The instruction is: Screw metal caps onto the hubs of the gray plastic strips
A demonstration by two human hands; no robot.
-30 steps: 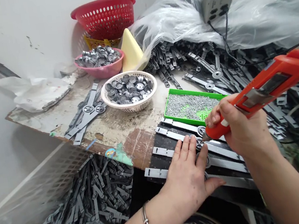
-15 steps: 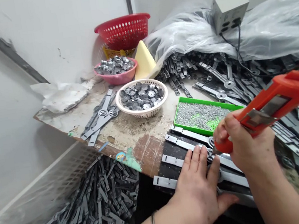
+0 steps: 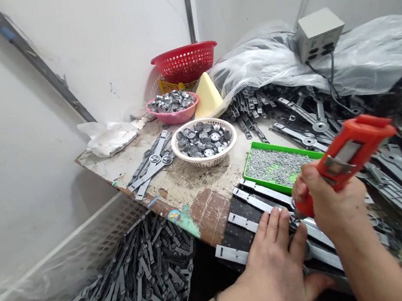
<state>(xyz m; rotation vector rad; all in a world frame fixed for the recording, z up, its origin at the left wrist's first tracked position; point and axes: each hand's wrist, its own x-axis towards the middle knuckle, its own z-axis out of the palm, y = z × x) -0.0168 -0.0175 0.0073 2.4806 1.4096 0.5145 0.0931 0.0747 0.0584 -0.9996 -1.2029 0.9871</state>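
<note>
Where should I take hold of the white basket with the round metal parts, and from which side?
Probably by the flared rim of the white basket, one hand at each side, coming from the near edge: the pink bowl stands behind it and the green tray lies to its right. It is full of loose parts, so keep it level.

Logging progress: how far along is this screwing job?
Done: a few strips with discs fitted lie beside the white basket. In hand: the right hand holds the orange screwdriver to a strip the left hand presses flat. Left: more strips alongside, screws filling the green tray.
</note>
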